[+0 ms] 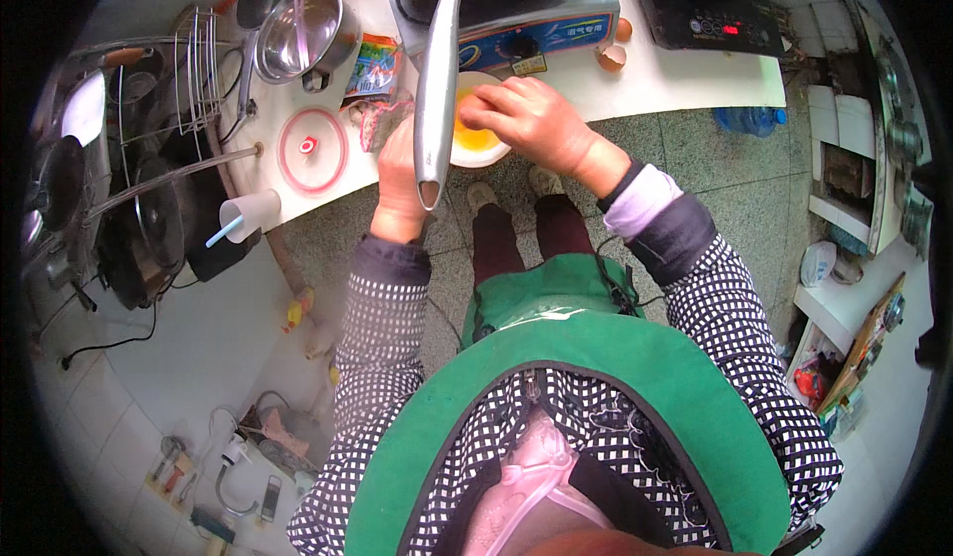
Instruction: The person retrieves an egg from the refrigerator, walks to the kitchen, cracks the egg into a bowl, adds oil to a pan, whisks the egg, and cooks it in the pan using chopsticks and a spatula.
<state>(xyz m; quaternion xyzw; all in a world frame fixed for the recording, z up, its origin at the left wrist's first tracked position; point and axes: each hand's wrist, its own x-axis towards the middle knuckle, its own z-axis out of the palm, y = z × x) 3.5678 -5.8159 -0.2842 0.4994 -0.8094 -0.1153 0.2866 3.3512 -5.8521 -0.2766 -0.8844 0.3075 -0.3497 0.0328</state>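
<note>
A white bowl (482, 160) with yellow egg in it stands at the counter's front edge, partly behind a pan's metal handle (435, 102). My right hand (532, 120) is over the bowl's right side, its fingers bent together above the egg; whether they pinch something thin cannot be made out. My left hand (400, 172) is at the bowl's left side, its fingers largely hidden by the handle. Cracked eggshell (612, 58) lies on the counter beside the gas stove (521, 38), with another brown shell or egg (624, 30) just behind it.
The pan handle juts out between my hands. To the left are a steel pot (298, 35), a colourful packet (372, 68), a crumpled cloth (381, 120), a round lid (313, 152) and a plastic cup (253, 215). An induction cooker (707, 16) is at the right.
</note>
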